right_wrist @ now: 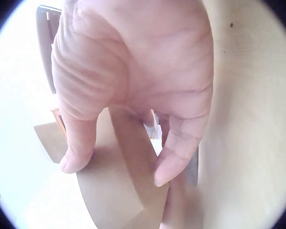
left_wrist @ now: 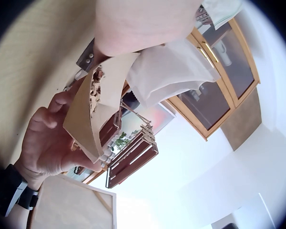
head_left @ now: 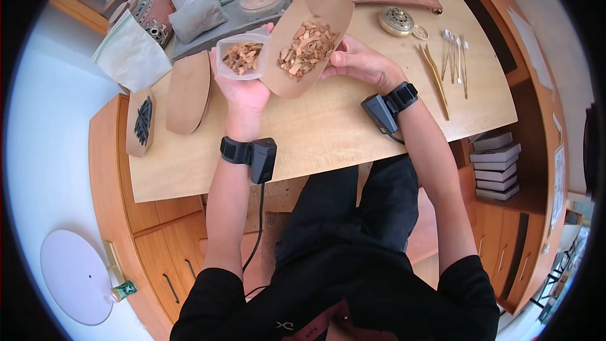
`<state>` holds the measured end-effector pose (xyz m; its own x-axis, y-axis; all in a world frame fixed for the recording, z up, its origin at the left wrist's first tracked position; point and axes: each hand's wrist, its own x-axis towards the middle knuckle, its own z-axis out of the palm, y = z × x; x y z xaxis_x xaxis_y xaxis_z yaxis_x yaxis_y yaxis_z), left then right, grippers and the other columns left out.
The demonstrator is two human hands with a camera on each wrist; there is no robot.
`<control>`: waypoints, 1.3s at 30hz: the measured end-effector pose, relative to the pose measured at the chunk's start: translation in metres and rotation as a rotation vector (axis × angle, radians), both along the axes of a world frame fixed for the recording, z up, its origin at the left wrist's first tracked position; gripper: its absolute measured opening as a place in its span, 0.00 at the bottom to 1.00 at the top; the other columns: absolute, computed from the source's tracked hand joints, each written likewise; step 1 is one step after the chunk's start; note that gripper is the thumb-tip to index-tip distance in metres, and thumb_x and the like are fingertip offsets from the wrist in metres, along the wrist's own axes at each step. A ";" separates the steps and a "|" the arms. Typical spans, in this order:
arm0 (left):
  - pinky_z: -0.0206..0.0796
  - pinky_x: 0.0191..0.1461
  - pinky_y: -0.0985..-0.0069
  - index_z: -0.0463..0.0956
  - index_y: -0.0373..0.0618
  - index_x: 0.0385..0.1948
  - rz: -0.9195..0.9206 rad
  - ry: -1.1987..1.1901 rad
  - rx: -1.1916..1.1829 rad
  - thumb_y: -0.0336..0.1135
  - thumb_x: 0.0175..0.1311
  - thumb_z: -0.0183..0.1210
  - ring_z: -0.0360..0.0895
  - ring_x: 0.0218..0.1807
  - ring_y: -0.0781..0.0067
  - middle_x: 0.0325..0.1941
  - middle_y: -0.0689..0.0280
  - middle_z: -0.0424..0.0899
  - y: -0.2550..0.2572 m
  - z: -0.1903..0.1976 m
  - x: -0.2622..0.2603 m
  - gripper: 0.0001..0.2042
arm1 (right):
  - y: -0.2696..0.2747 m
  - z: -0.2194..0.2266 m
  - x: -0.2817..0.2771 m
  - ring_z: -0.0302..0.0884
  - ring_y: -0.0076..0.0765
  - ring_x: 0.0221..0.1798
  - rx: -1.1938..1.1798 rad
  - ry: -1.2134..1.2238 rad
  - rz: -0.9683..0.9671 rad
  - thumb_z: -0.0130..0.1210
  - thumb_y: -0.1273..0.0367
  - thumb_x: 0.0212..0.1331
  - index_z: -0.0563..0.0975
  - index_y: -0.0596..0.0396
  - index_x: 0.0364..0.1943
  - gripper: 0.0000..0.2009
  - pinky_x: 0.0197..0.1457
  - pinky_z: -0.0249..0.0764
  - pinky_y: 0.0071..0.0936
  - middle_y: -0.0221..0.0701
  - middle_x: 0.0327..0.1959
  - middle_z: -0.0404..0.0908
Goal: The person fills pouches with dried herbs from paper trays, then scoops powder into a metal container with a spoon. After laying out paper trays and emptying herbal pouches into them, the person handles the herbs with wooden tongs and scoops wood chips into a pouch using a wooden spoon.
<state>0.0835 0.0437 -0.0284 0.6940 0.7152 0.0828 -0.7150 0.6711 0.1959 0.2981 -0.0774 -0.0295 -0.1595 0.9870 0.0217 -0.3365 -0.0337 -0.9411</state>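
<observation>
My left hand [head_left: 246,93] holds a translucent plastic bag [left_wrist: 169,71], its mouth spread open over reddish-brown wood chips [head_left: 243,58]. Directly to its right, my right hand [head_left: 365,63] grips a brown boat-shaped tray [head_left: 325,7] by its right side. More wood chips [head_left: 309,47] lie in that tray, which is tilted, its lower left edge overlapping the bag in the head view. In the right wrist view the thumb [right_wrist: 78,148] lies on one side of the tray and fingers on the other. The tips of the left fingers are mostly hidden behind the bag.
Left on the table are another brown tray [head_left: 183,113], a tray of dark sticks [head_left: 132,142] and a white pouch [head_left: 132,53]. Filled bags [head_left: 199,22] lie on a grey tray behind. To the right are a brass burner [head_left: 396,21], tongs [head_left: 435,79] and several slender tools [head_left: 466,69].
</observation>
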 end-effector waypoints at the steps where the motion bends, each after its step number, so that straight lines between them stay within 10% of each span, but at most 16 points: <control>1: 0.52 0.74 0.51 0.56 0.36 0.66 -0.054 -0.048 -0.030 0.60 0.68 0.42 0.61 0.69 0.42 0.68 0.40 0.63 0.000 -0.002 0.000 0.36 | 0.003 -0.004 -0.002 0.70 0.31 0.60 0.037 0.048 0.009 0.70 0.53 0.51 0.59 0.58 0.66 0.44 0.58 0.76 0.31 0.33 0.59 0.71; 5: 0.50 0.75 0.52 0.56 0.34 0.66 -0.105 -0.079 -0.018 0.60 0.68 0.42 0.61 0.70 0.43 0.68 0.40 0.62 -0.003 -0.003 0.002 0.37 | 0.004 0.001 -0.006 0.65 0.37 0.68 0.082 0.086 0.024 0.71 0.48 0.46 0.55 0.55 0.70 0.50 0.70 0.65 0.40 0.35 0.68 0.65; 28: 0.59 0.70 0.57 0.65 0.47 0.62 0.329 0.406 0.002 0.65 0.70 0.34 0.65 0.66 0.59 0.63 0.60 0.69 -0.018 0.002 0.018 0.33 | 0.002 0.018 -0.003 0.69 0.36 0.63 0.303 0.261 -0.425 0.66 0.56 0.57 0.62 0.55 0.64 0.35 0.66 0.68 0.42 0.33 0.59 0.72; 39: 0.55 0.73 0.53 0.60 0.41 0.64 0.161 0.368 0.113 0.63 0.69 0.41 0.62 0.69 0.56 0.66 0.56 0.66 -0.039 0.013 0.026 0.34 | -0.008 0.030 0.001 0.71 0.34 0.60 0.399 0.175 -0.503 0.68 0.60 0.55 0.62 0.56 0.63 0.35 0.63 0.71 0.39 0.33 0.58 0.71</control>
